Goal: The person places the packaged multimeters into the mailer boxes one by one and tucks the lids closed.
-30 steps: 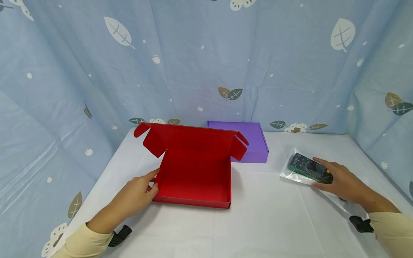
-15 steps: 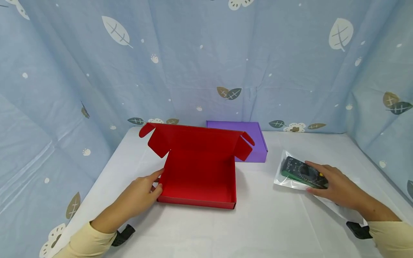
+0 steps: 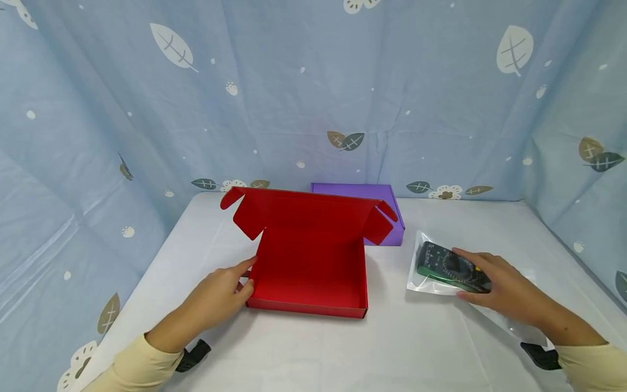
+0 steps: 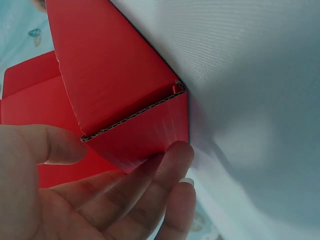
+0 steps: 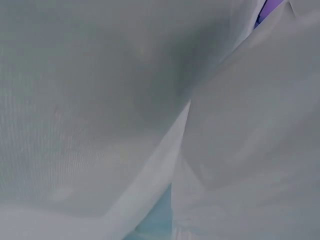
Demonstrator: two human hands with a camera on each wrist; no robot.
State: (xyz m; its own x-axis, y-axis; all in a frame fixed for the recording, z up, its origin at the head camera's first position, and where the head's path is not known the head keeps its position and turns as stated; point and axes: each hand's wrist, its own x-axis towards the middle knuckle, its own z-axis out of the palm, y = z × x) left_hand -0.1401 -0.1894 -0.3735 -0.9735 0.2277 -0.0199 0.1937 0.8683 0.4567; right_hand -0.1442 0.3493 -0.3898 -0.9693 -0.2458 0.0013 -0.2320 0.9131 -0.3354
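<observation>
A red cardboard box (image 3: 313, 267) stands on the table with its lid raised and its inside bare. My left hand (image 3: 220, 294) grips its left wall near the front corner; in the left wrist view the thumb (image 4: 62, 145) is on the inner side and the fingers (image 4: 175, 162) press the outer wall. On the right, my right hand (image 3: 509, 286) holds a black-and-green multimeter (image 3: 443, 264) through a clear plastic bag (image 3: 415, 282). Pale plastic film (image 5: 250, 140) fills much of the right wrist view and hides that hand there.
Behind the red box lies a closed purple box (image 3: 387, 204), partly covered by the raised lid. A white cloth (image 3: 392, 348) covers the table. A blue patterned curtain (image 3: 274, 98) encloses the back and sides.
The red box has slid to the right with my left hand on it. My right hand has brought the bagged multimeter leftward and slightly nearer to me.
</observation>
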